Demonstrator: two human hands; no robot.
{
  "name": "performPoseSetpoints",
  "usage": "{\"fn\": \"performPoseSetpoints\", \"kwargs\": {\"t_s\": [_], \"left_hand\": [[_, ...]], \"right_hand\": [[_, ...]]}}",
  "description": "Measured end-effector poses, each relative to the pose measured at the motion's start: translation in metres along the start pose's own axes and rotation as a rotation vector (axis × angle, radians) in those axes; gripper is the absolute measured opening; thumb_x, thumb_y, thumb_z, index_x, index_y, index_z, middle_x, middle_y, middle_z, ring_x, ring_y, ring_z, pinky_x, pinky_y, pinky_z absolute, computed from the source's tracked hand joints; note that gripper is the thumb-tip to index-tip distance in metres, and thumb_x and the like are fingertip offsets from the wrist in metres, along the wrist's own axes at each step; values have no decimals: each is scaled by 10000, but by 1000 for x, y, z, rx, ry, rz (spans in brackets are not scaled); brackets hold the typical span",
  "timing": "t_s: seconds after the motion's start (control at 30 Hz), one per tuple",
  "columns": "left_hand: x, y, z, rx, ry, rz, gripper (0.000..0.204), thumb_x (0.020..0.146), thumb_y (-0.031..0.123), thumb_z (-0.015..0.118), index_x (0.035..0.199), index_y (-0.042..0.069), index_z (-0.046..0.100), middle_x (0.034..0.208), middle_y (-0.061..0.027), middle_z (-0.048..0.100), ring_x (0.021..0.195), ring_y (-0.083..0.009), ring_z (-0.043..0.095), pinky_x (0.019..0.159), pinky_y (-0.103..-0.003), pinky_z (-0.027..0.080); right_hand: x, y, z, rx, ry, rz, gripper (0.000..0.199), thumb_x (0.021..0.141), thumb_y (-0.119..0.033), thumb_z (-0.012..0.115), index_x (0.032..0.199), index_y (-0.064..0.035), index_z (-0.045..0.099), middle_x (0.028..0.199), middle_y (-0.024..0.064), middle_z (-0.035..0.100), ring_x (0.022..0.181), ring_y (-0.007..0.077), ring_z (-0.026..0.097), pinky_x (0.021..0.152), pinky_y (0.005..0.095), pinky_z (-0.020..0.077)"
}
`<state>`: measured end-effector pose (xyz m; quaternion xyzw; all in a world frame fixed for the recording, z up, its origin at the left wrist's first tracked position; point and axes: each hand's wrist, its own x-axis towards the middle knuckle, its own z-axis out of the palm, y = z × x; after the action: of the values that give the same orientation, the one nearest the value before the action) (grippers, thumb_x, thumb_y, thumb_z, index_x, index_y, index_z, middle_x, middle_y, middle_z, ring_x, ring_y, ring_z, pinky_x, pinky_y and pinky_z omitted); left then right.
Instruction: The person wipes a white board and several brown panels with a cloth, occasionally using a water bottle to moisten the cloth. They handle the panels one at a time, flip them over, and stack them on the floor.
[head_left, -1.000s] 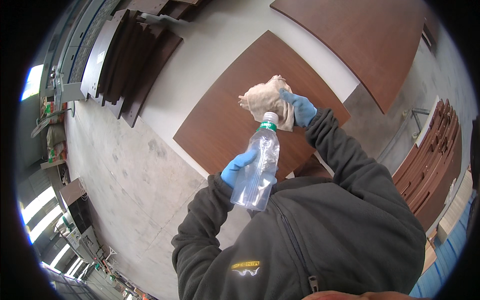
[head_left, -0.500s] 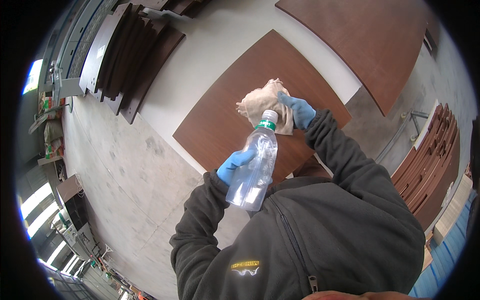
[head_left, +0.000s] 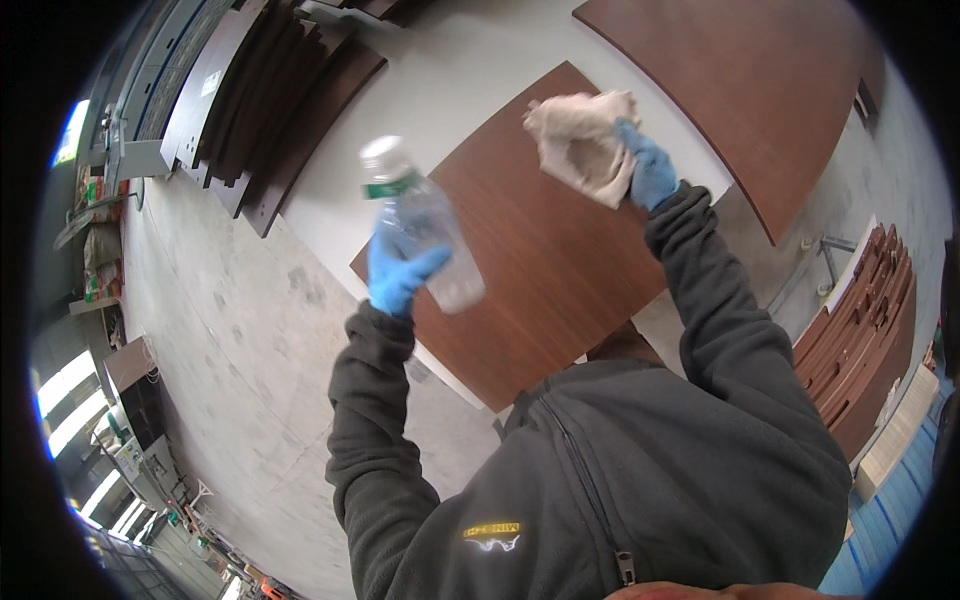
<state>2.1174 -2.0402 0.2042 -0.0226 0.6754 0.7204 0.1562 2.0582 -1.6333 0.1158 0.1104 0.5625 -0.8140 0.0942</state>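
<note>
My left hand (head_left: 398, 275), in a blue glove, is wrapped round a clear plastic bottle (head_left: 445, 240) with a white cap and a green band at its neck. The bottle is raised, cap end up and leaning left, over the left edge of a brown wooden panel (head_left: 530, 310). Also gloved in blue, my right hand (head_left: 650, 170) grips a crumpled beige cloth (head_left: 585, 145) by its right side, above the far part of the panel. A damp-looking darker patch shows in the middle of the cloth. Motion blurs the bottle a little.
Another brown panel (head_left: 740, 100) lies at the far right. Dark panels (head_left: 265, 110) are stacked at the far left. More brown boards (head_left: 860, 330) stand to the right by a metal frame (head_left: 830, 260). Concrete floor (head_left: 240, 340) stretches out on the left.
My left hand has carried the bottle left and away from my body, tilting it left. My right hand has moved the cloth right and farther out. The hands are now well apart.
</note>
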Motion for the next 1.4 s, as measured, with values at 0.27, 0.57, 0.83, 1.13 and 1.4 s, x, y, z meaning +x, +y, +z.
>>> {"fn": "performPoseSetpoints", "kwargs": {"t_s": [0.27,0.57,0.83,1.13,1.4], "left_hand": [[124,-38,-126,302,941,420,831,699,22,932,1398,68,486,1322,-86,603,1223,-248,598,1134,-414,490],[91,-82,-138,507,873,452,1089,788,43,872,1636,28,187,1598,-175,365,1437,-309,423,1243,-424,337],[-249,-185,82,-75,789,-652,1295,761,217,929,1644,-45,18,1655,-262,229,1475,-377,374,1190,-483,393],[-264,-184,127,-559,1046,-751,1185,911,-31,732,1678,277,-116,1661,-189,259,1376,-410,496,1069,-599,523],[-280,-212,130,-553,1043,-737,1199,916,-1,751,1677,304,-124,1609,-157,372,1239,-354,601,1005,-596,541]], "right_hand": [[85,49,95,-1197,48,-542,215,945,-232,646,988,-22,628,918,181,657,847,307,666,823,439,553],[28,92,140,-1652,-379,-913,608,902,-405,679,1397,-61,599,1612,194,450,1496,334,433,1227,475,343],[140,53,30,-1914,312,-688,699,904,-500,646,1512,-179,524,1684,129,364,1544,362,345,1232,593,250],[126,65,63,-2042,317,-599,673,965,-446,585,1545,-121,485,1649,148,413,1514,349,403,1228,556,284],[-99,127,212,-1433,-1030,-914,335,931,-240,586,1224,-96,659,1315,133,617,1312,315,534,1135,549,383]]}}
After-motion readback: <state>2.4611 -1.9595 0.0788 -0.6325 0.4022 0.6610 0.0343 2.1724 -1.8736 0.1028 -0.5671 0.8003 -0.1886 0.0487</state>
